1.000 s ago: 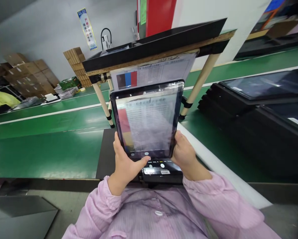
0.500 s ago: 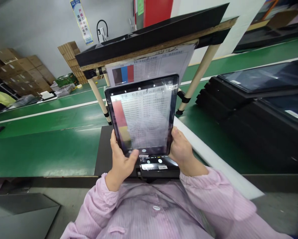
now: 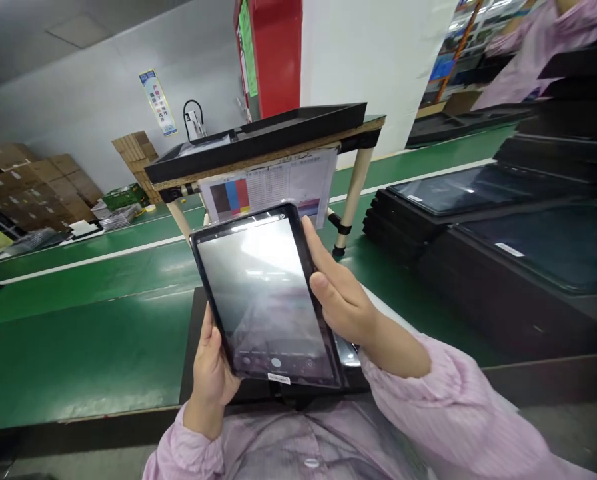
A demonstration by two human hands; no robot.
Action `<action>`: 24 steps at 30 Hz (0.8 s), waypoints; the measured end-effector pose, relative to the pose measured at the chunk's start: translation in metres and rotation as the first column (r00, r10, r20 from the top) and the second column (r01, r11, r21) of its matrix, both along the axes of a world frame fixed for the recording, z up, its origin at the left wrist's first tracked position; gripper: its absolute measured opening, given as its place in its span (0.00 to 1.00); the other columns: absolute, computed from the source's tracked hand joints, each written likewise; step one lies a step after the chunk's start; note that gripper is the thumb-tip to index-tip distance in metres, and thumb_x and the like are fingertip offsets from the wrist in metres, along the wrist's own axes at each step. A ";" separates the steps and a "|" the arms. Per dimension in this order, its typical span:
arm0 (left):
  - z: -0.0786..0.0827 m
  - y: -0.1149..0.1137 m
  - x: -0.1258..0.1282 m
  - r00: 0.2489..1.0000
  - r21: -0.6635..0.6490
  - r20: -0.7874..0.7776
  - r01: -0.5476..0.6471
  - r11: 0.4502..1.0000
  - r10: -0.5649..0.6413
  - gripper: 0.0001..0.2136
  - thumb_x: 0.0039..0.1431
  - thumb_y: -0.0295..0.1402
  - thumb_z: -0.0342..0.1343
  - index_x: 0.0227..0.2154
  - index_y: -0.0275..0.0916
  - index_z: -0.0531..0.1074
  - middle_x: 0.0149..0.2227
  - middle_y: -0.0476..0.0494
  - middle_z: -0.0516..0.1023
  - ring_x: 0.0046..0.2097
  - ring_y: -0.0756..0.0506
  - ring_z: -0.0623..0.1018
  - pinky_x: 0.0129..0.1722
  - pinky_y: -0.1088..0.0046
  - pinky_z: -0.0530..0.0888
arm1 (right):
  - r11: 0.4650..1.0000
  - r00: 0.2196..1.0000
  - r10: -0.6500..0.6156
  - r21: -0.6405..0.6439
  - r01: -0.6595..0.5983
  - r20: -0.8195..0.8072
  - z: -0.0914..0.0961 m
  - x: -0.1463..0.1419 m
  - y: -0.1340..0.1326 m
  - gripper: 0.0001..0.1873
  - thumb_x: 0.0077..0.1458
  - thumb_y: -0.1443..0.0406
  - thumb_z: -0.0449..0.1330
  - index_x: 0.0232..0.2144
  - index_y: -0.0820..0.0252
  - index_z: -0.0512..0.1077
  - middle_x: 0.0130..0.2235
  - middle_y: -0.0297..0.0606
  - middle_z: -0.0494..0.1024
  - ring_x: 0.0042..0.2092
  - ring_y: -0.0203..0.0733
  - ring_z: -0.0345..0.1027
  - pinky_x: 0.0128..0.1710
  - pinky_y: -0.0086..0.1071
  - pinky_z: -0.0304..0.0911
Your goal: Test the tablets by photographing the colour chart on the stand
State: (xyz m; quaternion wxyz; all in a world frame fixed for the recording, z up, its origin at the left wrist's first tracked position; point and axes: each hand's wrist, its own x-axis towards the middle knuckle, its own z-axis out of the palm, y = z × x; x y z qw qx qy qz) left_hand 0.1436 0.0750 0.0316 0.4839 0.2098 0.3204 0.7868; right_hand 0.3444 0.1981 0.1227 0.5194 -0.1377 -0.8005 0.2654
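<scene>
A black-framed tablet (image 3: 263, 300) is held up tilted between both hands, its lit screen showing a camera screen with a pale, glaring picture. My left hand (image 3: 211, 367) grips its lower left edge, fingers mostly behind it. Along the right edge, my right hand (image 3: 341, 290) is wrapped with the thumb near the front and a finger stretched toward the top corner. Under the tablet, another dark glossy device (image 3: 347, 353) lies mostly hidden on a black surface. Behind stands a printed sheet (image 3: 283, 180) with colour blocks, partly covered by the tablet.
A pipe-legged stand (image 3: 278, 150) carrying a black tray rises over the green bench (image 3: 93, 347). To the right are stacked black trays (image 3: 478, 267) holding dark tablets. Cardboard boxes (image 3: 48, 183) are piled at the back left. A person's pink sleeve (image 3: 523, 50) shows at upper right.
The tablet has moved lower and left and tipped back; its screen went from the printed sheet to a pale blur. My right hand slid up its edge. The view has shifted.
</scene>
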 end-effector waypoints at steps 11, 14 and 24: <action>0.015 -0.037 -0.016 0.995 -0.309 -0.036 -0.096 0.946 0.089 0.30 0.58 0.38 0.67 0.64 0.51 0.67 0.59 0.42 0.77 0.53 0.41 0.81 0.52 0.65 0.79 | 0.944 0.999 -0.017 -0.330 0.029 0.040 -0.054 0.007 0.023 0.40 0.69 0.41 0.39 0.72 0.44 0.28 0.71 0.40 0.51 0.65 0.48 0.61 0.63 0.50 0.62; 0.014 -0.045 -0.044 0.989 -0.444 -0.112 -0.140 0.885 0.100 0.31 0.58 0.35 0.65 0.64 0.46 0.66 0.57 0.39 0.78 0.50 0.41 0.82 0.48 0.67 0.80 | 0.813 0.977 -0.210 -0.547 0.197 0.039 -0.079 0.028 0.031 0.44 0.65 0.36 0.42 0.73 0.47 0.37 0.69 0.43 0.56 0.62 0.48 0.65 0.62 0.49 0.63; -0.019 -0.038 -0.072 0.571 -0.367 -0.817 -0.622 0.692 0.079 0.22 0.61 0.37 0.56 0.57 0.37 0.73 0.64 0.33 0.68 0.69 0.36 0.62 0.70 0.52 0.55 | 0.498 0.867 -0.302 -0.710 0.498 0.396 -0.166 0.066 0.043 0.40 0.57 0.44 0.51 0.66 0.57 0.63 0.65 0.38 0.65 0.66 0.45 0.58 0.71 0.38 0.46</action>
